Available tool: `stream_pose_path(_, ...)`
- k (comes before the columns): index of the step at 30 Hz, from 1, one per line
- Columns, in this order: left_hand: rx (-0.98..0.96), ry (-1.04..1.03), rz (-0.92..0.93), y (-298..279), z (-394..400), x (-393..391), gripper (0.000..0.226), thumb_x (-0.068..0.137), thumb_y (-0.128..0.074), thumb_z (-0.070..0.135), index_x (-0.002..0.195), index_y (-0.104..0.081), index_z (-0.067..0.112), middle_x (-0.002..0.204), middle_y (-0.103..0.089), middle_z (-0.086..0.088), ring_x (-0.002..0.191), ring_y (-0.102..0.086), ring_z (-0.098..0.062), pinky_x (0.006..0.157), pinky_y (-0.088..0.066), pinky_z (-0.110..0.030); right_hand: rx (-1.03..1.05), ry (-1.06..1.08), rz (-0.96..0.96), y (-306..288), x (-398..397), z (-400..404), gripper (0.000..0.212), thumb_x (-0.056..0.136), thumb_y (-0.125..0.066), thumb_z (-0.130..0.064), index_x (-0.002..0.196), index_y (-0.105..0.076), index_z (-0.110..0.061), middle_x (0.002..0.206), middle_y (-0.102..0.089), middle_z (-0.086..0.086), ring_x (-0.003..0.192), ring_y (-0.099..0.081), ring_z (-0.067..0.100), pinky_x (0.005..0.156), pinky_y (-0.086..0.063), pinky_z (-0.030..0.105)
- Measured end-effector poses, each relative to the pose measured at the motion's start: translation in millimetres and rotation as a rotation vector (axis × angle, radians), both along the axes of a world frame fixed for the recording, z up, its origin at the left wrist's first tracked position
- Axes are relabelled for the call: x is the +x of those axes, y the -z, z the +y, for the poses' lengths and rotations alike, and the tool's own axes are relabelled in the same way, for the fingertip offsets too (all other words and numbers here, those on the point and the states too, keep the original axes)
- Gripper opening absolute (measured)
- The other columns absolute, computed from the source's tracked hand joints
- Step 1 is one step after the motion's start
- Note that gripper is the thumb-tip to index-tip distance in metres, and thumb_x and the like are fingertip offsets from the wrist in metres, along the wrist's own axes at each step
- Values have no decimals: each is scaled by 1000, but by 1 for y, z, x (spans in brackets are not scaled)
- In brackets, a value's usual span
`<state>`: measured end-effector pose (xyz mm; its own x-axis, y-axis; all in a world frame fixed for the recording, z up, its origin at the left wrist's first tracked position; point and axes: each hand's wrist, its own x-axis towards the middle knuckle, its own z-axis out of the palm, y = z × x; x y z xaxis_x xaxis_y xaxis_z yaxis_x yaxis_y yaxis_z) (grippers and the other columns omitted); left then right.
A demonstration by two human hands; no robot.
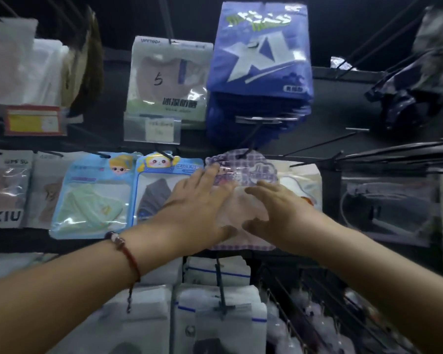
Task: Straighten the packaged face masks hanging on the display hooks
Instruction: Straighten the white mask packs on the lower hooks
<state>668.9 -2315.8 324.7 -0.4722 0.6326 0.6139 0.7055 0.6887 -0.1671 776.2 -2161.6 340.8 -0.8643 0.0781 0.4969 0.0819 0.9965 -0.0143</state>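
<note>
Left hand and right hand, fingers spread, press flat on the purple checked mask pack.

I see glossy clear plastic on the mask packets, thin dark metal hooks, soft cloth masks inside.

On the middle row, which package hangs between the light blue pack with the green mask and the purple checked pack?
In the head view, the blue-framed pack with a dark grey mask; the left hand partly covers it.

Dark display wall, black wire hooks jutting out; dim light, glare on plastic.
</note>
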Motion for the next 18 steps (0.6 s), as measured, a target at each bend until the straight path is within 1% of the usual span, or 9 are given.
stream_pose_path(2,-16,-58,32,-3,14,-8,94,86,-50,72,157,2,38,165,16,-3,153,11,-27,123,-4,-44,6,-1,11,-3,-6,6,74,93,-56,-51,153,-18,-33,162,-13,-7,148,-12,19,117,-19,38)
stream_pose_path(5,-47,-148,80,-6,30,-24,97,84,-50,74,157,2,37,166,10,-6,152,5,-32,123,-8,-50,49,8,50,-2,-22,17,76,91,-54,-54,153,-16,-33,164,-6,-2,151,-3,27,120,-15,46)
stream_pose_path(8,-70,-181,71,-9,40,-40,101,80,-53,77,156,1,38,166,4,-9,152,0,-35,122,-11,-52,89,25,60,2,-40,26,77,92,-55,-52,153,-15,-31,164,-4,1,150,2,32,120,-11,51)
stream_pose_path(12,-91,-227,26,-13,56,-59,108,75,-62,74,156,0,38,166,2,-10,152,-1,-35,122,-9,-54,82,50,48,8,-62,38,76,92,-55,-50,154,-17,-28,164,-6,5,150,-1,34,120,-13,52)
stream_pose_path(15,-87,-234,26,-13,66,-67,108,75,-63,74,157,-2,37,165,-1,-10,152,-1,-34,121,-7,-56,83,58,57,11,-77,46,76,92,-55,-51,153,-19,-24,164,-7,10,149,-2,37,120,-13,53)
stream_pose_path(18,-69,-213,38,-12,68,-73,107,75,-58,79,156,-2,38,165,-1,-9,151,1,-35,121,-6,-58,92,85,66,16,-90,49,77,92,-52,-56,153,-17,-23,164,-2,12,149,1,38,120,-12,53)
